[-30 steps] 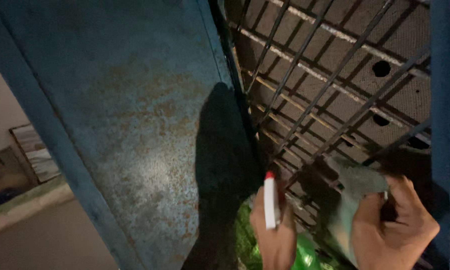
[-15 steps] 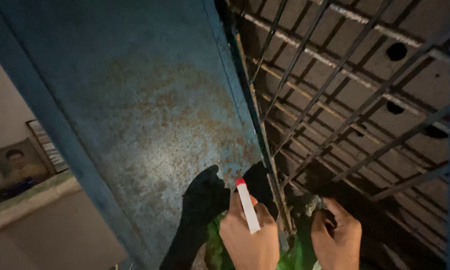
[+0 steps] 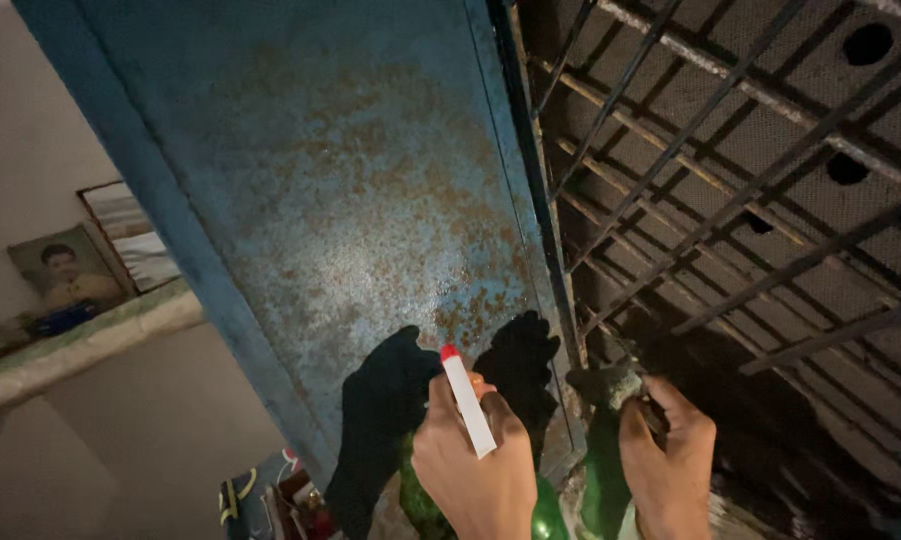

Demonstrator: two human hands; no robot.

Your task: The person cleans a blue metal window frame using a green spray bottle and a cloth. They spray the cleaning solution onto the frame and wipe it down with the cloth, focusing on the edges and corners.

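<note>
At far left, a framed portrait is leaning against the pale wall, standing on a ledge that is running across the lower left. Below it, near the bottom edge, some dark clutter with a yellow cord is showing, too dim to identify.

Filling the centre, a blue metal door panel speckled with rust is tilting across the view, and two hand-shaped shadows are falling on its lower part.

Your left hand is rising from the bottom edge with the back of the hand toward you. Its fingers are curling closed around the neck of a green spray bottle, whose white nozzle with a red tip is pointing up and to the left, close to the panel's rusty lower area. The bottle's green body is showing just beneath the hand.

Just to the right, your right hand is also coming up from below, wrist low and knuckles raised. Its fingers are bunching a greyish-green cloth, pinching it tight, with the cloth's upper end lying against the panel's right edge beside the grille.

At right, a dark metal grille of crossing bars is standing before a mesh screen pierced by round holes.
</note>
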